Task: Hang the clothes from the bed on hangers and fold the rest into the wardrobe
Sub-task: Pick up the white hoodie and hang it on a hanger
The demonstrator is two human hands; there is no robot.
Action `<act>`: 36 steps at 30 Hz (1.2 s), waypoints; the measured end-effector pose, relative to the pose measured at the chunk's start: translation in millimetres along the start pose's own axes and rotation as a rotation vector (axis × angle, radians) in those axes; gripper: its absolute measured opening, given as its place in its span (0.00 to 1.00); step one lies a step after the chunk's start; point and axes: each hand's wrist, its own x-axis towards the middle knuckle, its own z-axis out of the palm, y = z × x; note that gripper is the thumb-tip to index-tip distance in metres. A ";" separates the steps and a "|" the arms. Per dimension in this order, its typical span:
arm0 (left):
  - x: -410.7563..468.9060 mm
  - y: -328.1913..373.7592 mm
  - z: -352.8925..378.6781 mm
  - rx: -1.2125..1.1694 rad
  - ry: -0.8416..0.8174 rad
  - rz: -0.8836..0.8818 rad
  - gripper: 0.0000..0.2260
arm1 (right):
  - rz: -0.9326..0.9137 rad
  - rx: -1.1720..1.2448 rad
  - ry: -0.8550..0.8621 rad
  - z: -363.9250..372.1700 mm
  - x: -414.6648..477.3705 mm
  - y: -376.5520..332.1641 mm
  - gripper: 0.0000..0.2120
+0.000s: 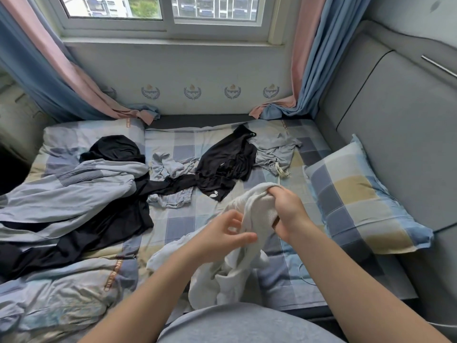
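Note:
A white knitted garment (247, 211) hangs above the bed's near edge. My right hand (288, 210) grips its upper part, fingers curled into the cloth. My left hand (223, 235) is just left of the garment with fingers loosely spread, thumb and fingertips at the fabric's edge; I cannot tell whether they pinch it. On the checked bedsheet (178, 224) lie a black top (227, 162), a grey shirt (274, 149), a light grey crumpled piece (168, 167), a pale blue-grey jacket (81, 191) and a black garment (116, 149) partly under it.
A checked pillow (358, 196) lies at the right against the grey padded headboard (395, 115). Pink and blue curtains (306, 70) hang beside the window (163, 11) at the far side. A rumpled quilt (61, 293) covers the near left.

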 end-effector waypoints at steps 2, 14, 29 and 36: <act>-0.4 -2.2 5.8 0.020 0.023 0.003 0.25 | 0.030 0.070 -0.033 4.4 -7.3 -7.9 0.11; 1.7 -42.3 3.4 0.288 0.513 -0.117 0.14 | 0.054 0.435 -0.059 14.8 -21.7 -34.6 0.06; -8.8 36.3 -51.7 -0.465 0.519 0.117 0.15 | -0.036 0.136 -0.207 1.4 -24.3 -12.5 0.08; -26.6 69.9 -44.0 -0.623 0.415 0.143 0.14 | -0.337 -0.278 -0.415 9.9 -38.0 32.9 0.16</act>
